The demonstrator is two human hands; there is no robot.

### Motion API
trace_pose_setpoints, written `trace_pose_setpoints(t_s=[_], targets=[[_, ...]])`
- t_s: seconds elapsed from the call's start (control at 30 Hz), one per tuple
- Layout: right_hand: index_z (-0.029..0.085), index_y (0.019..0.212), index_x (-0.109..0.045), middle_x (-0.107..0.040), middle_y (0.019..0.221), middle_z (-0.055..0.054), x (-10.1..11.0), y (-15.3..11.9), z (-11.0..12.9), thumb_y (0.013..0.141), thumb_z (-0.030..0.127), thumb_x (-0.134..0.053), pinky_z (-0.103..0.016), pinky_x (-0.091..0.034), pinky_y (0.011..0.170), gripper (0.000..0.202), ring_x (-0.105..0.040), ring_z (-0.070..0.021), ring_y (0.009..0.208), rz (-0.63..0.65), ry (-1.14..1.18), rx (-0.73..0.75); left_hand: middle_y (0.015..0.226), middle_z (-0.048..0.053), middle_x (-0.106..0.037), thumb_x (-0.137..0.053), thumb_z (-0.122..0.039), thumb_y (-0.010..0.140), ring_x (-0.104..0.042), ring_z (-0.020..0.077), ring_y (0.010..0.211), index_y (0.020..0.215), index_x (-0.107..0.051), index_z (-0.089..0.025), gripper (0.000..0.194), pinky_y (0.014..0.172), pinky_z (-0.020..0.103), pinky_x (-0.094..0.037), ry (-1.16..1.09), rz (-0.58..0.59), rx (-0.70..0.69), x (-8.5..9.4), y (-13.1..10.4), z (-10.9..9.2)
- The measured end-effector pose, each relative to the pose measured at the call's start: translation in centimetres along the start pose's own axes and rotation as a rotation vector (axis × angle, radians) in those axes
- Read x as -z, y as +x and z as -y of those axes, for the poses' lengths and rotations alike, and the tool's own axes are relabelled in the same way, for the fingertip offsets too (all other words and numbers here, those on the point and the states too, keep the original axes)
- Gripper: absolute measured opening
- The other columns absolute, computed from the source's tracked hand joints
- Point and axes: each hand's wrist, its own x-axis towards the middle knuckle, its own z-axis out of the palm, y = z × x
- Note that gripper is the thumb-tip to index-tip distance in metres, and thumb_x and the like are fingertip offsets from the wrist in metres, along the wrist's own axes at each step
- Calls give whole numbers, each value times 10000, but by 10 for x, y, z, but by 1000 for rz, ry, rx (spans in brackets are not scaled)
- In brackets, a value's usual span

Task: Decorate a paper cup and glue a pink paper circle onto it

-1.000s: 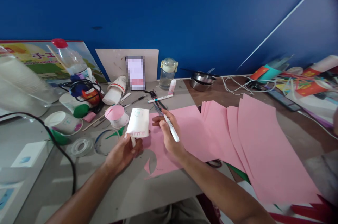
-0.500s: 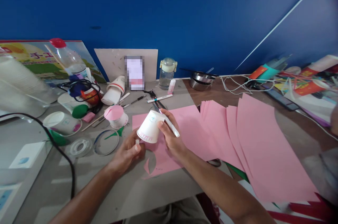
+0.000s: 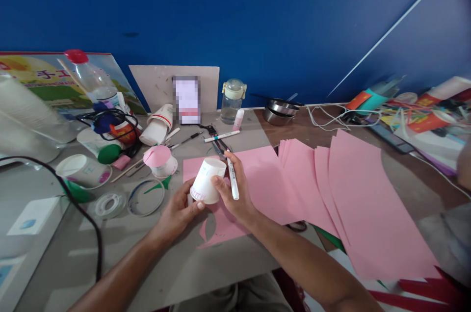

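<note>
Tilted upside down between my hands is a white paper cup (image 3: 207, 179) with pink strokes drawn along its rim. My left hand (image 3: 184, 204) is closed around the rim from the left, its thumb at the bottom edge. A white marker pen (image 3: 232, 179) is gripped in my right hand (image 3: 237, 192), whose thumb also presses on the cup's side. Under the hands lies a sheet of pink paper (image 3: 265, 179) with a curved cut-out. Left of my left hand a small white cup (image 3: 164, 169) carries a pink paper disc (image 3: 157, 155).
Tape rolls (image 3: 109, 205), a cup lying on its side (image 3: 84, 171) and a black cable (image 3: 83, 208) are on the left. Behind stand a blurred phone (image 3: 187, 101), a water bottle (image 3: 232, 103) and metal bowls (image 3: 278, 115). Stacked pink sheets (image 3: 362, 204) spread rightwards.
The cup has turned, so the green mark on its side has moved out of sight. The marker has swung more upright in my right hand. My left thumb has shifted onto the rim.
</note>
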Motion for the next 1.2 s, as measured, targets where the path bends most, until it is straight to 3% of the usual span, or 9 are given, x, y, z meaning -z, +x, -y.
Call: trace_pose_setpoints(t_s=[0.13,0.2,0.3,0.37,0.5,0.63,0.87,1.07,1.2], targets=[[226,1367,-362,-578,1160,-123,0,1,4,902,497,-562,-407,-514,889,573,-599,-224,1020,-55,178,55,1029,101,-694,-809,-467,650,-618,249,880,1136,-671,-189,577,719,318,-499,-148,-69,64,-1,0,-3],[241,1347,-389,-609,1037,-86,2,0,8,945,478,-499,-385,-524,823,480,-608,-196,910,-72,252,126,897,55,-680,-812,-473,643,-596,183,744,1130,-664,-196,579,627,263,-474,-203,-115,87,-1,0,-5],[250,1294,-472,-624,895,-49,5,-2,14,966,500,-438,-360,-526,733,414,-601,-177,766,50,309,252,668,-28,-570,-806,-466,659,-443,87,534,1048,-671,-182,500,485,189,-357,-235,-161,54,1,1,-10],[238,1219,-564,-638,895,-63,5,-4,16,960,532,-423,-371,-528,742,416,-612,-189,778,151,282,326,635,-43,-534,-809,-459,662,-401,74,515,1002,-668,-175,465,476,182,-336,-252,-173,39,1,2,-12],[226,1081,-670,-673,843,-68,4,-5,18,961,533,-421,-403,-527,852,413,-647,-210,841,214,229,379,593,-57,-501,-826,-453,642,-397,76,518,951,-662,-174,447,506,192,-363,-275,-196,65,1,2,-14],[217,993,-692,-677,714,-33,3,-4,20,966,513,-427,-442,-491,975,398,-660,-178,719,247,211,348,642,-38,-564,-842,-444,612,-430,84,527,1029,-663,-172,530,500,200,-363,-299,-225,76,0,3,-15],[214,929,-679,-664,624,4,4,-4,23,972,430,-448,-440,-453,1029,320,-640,-147,609,296,184,363,766,13,-661,-847,-413,600,-547,122,606,1142,-643,-168,628,562,230,-448,-281,-268,95,1,2,-13],[241,928,-673,-677,630,5,3,-4,23,967,400,-449,-431,-457,1033,277,-675,-164,671,288,143,331,946,66,-717,-841,-367,616,-657,213,815,1138,-633,-190,589,732,323,-535,-305,-225,74,0,2,-14],[239,913,-664,-687,645,-1,4,-3,25,966,375,-448,-413,-468,1022,260,-675,-164,688,279,101,323,983,69,-722,-845,-373,614,-667,225,853,1166,-613,-197,624,753,340,-546,-293,-235,85,0,2,-13]])
